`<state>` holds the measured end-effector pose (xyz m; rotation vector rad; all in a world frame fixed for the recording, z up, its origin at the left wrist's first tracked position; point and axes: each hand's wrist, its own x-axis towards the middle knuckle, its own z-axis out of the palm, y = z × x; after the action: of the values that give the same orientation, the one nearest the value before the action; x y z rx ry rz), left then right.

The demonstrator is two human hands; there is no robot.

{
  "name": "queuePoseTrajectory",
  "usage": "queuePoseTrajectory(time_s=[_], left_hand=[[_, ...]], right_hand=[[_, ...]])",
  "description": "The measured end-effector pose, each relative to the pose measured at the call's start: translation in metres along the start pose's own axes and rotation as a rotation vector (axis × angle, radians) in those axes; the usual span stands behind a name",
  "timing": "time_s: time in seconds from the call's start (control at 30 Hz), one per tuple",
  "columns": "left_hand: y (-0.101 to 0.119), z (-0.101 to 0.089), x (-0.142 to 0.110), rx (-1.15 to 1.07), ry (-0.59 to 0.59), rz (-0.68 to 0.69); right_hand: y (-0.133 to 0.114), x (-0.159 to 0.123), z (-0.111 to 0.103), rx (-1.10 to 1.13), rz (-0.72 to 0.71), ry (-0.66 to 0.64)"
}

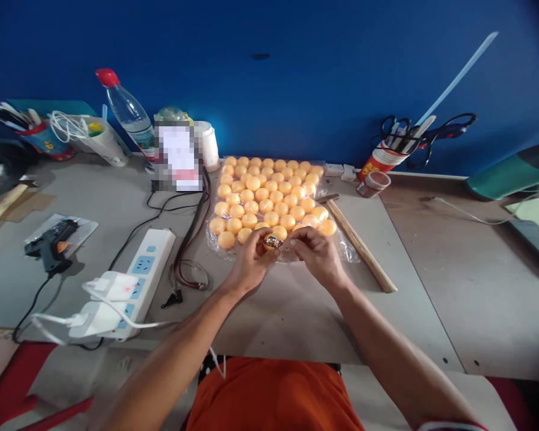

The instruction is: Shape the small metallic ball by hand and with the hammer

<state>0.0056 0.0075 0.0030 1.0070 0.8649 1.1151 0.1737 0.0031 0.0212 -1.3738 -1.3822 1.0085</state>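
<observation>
My left hand (253, 261) is closed around a small round object (273, 241) with a shiny, gold-and-silver looking top. Its exact kind is too small to make out. Just to its right, my right hand (318, 254) has thumb and fingers pinched together, and whatever lies between them is hidden or too fine to see. Right behind both hands, a clear plastic bag (348, 254) lies flat, filled with rows of orange balls (266, 206) that look like table tennis balls.
A hammer (362, 245) lies right of the bag. At left are a white power strip (150, 254) with plugs, a glue gun (56, 242) and loose cables. Along the blue wall stand a bottle (130, 114), a propped phone (179, 157), a white container (207, 146) and a tool cup (381, 158).
</observation>
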Motion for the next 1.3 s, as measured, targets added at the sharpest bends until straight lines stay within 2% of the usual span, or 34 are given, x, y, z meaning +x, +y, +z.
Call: queuePoseTrajectory(time_s=[0.07, 0.17, 0.37, 0.5, 0.63, 0.77, 0.83, 1.07, 1.3], left_hand=[[0.002, 0.0, -0.001, 0.035, 0.005, 0.011], [0.004, 0.0, -0.003, 0.112, 0.018, 0.039], [0.002, -0.001, -0.004, 0.23, 0.059, 0.108], [-0.002, -0.004, -0.003, 0.293, 0.073, 0.155], [-0.005, -0.007, -0.002, 0.394, 0.069, 0.213], [-0.003, -0.007, -0.003, 0.521, 0.061, 0.277], [-0.001, -0.006, -0.004, 0.551, 0.067, 0.289], [-0.002, -0.007, -0.006, 0.683, 0.017, 0.282], [-0.007, -0.008, -0.008, 0.835, -0.02, 0.353]], right_hand=[[0.002, 0.0, 0.001, -0.089, -0.02, -0.002], [0.006, -0.002, 0.004, -0.287, -0.14, -0.014], [0.01, -0.002, 0.005, -0.726, -0.346, -0.151], [0.012, 0.0, 0.004, -0.856, -0.394, -0.179], [0.011, -0.001, 0.004, -0.787, -0.378, -0.142], [0.007, -0.004, 0.003, -0.524, -0.356, -0.005], [0.004, -0.006, 0.004, -0.426, -0.367, 0.017], [0.003, -0.008, 0.009, -0.354, -0.424, -0.026], [-0.001, -0.006, 0.007, -0.351, -0.281, -0.117]])
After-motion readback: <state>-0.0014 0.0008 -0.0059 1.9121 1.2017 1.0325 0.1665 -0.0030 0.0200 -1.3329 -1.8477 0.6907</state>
